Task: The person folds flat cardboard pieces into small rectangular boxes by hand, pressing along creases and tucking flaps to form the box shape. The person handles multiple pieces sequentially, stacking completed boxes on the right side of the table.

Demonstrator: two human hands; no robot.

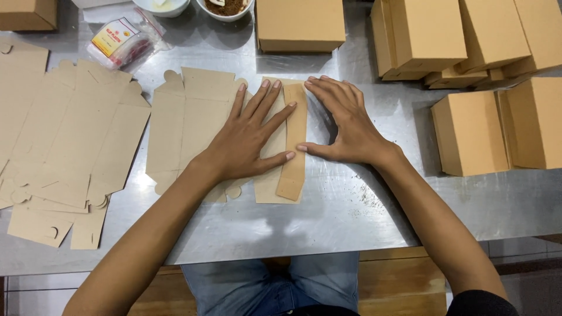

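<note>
A flat brown cardboard box blank [184,120] lies on the steel table [328,216] in front of me. My left hand [249,137] presses flat on its right part, fingers spread. My right hand [345,126] lies flat beside it, its thumb and fingertips touching the narrow folded-over side flap [294,158] at the blank's right edge. Neither hand grips anything.
A stack of unfolded blanks [64,146] lies at the left. Several assembled brown boxes [468,131] stand at the right and far right, one more [300,24] at the back centre. A small plastic packet [120,41] and two bowls [225,8] sit at the back.
</note>
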